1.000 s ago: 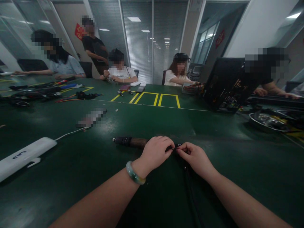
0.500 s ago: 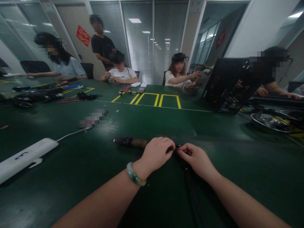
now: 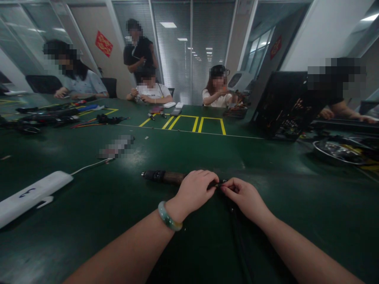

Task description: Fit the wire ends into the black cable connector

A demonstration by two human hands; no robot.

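A long inline tool, which looks like an electric screwdriver (image 3: 173, 178), lies crosswise on the green table with its metal tip to the left. My left hand (image 3: 197, 187) rests over its rear half, fingers curled round it, thumb and forefinger pinched at the right end. My right hand (image 3: 244, 197) is closed in a pinch just beside those fingertips. Between the two hands a small dark piece shows, too small to name. From below my right fingers a black cord (image 3: 241, 248) runs down towards me. The tool's rear part is hidden by my left hand.
A white power strip (image 3: 35, 197) with a thin cable is on the left. Cables and tools (image 3: 44, 118) are piled at the far left. On the right are a black panel-like case (image 3: 281, 106) and a metal bowl (image 3: 337, 154) of parts. Several co-workers are around the table.
My hands and the tool stay almost where they were. Across the table, the standing person has shifted right, and the seated person at centre right has drawn their hands closer in.
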